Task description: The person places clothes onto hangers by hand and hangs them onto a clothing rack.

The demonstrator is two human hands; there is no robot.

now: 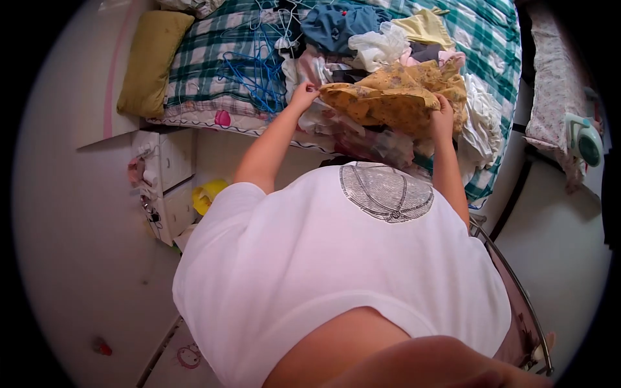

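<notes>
A mustard-yellow patterned garment is stretched between my two hands above the bed's near edge. My left hand pinches its left end, fingers closed. My right hand grips its right side, with cloth bunched around and beyond it. Behind the garment lies a pile of clothes: a blue piece, a white one and a pale yellow one. More white cloth lies to the right. Blue hangers lie to the left of the pile.
A green plaid quilt covers the bed, with an olive pillow at its left. White drawers and a yellow object stand below left. At right are a green-and-white fan and a metal rail.
</notes>
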